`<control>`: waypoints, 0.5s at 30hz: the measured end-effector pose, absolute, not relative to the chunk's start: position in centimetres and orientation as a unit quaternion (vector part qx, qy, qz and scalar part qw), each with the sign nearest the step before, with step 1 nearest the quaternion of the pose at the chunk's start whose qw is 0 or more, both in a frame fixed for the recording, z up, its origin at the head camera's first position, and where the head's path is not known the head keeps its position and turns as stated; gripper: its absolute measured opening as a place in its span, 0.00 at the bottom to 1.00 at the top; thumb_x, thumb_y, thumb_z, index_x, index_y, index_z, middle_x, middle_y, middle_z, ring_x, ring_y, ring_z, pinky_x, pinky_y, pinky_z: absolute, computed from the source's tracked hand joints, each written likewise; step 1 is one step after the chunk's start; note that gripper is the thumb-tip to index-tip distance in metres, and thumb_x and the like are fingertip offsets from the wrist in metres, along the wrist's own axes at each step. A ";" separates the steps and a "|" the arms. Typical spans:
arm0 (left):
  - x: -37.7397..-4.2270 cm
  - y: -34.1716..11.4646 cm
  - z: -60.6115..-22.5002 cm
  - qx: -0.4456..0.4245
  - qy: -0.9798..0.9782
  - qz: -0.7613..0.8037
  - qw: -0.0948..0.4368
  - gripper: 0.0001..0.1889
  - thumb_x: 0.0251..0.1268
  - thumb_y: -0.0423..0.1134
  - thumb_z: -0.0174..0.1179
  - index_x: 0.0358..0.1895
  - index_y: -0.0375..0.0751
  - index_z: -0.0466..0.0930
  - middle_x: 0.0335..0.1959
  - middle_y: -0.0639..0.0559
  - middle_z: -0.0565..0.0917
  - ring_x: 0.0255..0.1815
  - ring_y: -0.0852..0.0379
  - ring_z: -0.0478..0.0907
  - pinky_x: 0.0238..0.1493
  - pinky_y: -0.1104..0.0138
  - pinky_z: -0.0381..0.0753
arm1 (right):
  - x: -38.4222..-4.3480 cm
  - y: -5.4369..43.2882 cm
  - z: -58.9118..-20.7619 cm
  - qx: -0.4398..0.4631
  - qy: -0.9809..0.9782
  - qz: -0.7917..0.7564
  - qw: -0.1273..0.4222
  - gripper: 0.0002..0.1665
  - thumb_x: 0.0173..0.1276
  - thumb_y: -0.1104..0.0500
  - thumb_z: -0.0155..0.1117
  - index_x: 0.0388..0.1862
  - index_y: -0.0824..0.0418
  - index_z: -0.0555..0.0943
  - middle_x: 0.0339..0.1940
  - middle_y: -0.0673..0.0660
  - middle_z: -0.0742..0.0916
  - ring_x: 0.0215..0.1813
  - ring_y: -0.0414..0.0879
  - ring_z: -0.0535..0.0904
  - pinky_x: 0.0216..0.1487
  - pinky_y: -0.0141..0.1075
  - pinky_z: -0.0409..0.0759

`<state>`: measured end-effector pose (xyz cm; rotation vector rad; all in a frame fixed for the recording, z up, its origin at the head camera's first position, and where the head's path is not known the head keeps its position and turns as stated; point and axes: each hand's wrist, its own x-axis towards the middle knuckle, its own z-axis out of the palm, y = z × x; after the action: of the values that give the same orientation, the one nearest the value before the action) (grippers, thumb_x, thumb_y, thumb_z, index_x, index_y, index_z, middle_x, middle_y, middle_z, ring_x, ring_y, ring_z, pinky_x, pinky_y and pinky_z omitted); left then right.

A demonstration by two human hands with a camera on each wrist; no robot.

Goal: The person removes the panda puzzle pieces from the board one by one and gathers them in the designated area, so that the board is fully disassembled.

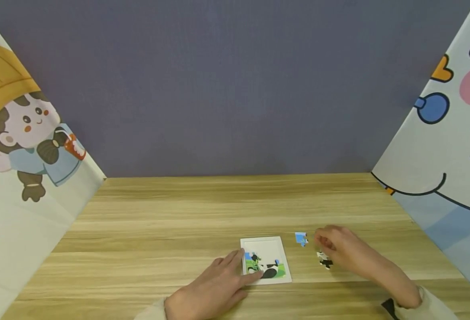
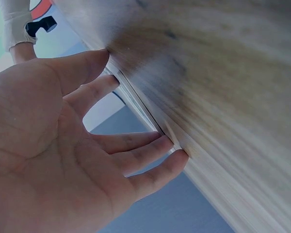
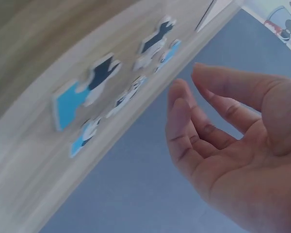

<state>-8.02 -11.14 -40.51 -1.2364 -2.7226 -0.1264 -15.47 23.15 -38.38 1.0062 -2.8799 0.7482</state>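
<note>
My left hand (image 1: 215, 284) rests on a small white-bordered jigsaw puzzle (image 1: 286, 266), its fingers fairly straight at the left and lower edge. A black-and-white animal on green fills the puzzle's lower part; the upper part is bare white. In the left wrist view the fingertips (image 2: 177, 158) touch the board's edge. To the right, my right hand (image 1: 348, 251) hovers over loose jigsaw pieces, partly covering them. Its fingers are loosely curled with a gap to the thumb, and nothing shows between them. Near it lie a blue piece (image 1: 300, 238) and a black-and-white piece (image 1: 325, 262).
In the right wrist view several loose pieces lie on the wood-grain table (image 1: 171, 222), among them a blue, black and white one (image 3: 68, 107). A grey panel (image 1: 235, 89) rises behind, with cartoon-printed panels (image 1: 3, 222) at both sides.
</note>
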 end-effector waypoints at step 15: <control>-8.1 -11.1 -40.6 -0.412 -0.908 -0.036 0.074 0.25 0.71 0.47 0.60 0.69 0.66 0.73 0.60 0.40 0.73 0.60 0.50 0.73 0.51 0.56 0.79 | -15.4 19.5 -37.4 0.336 -0.911 0.239 -0.018 0.08 0.65 0.69 0.67 0.38 0.56 0.82 0.38 0.50 0.85 0.36 0.39 0.81 0.33 0.30 0.80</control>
<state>-8.09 -11.05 -40.64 -1.2358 -2.7237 -0.1072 -15.44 19.47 -37.43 1.0692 -2.8944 0.7607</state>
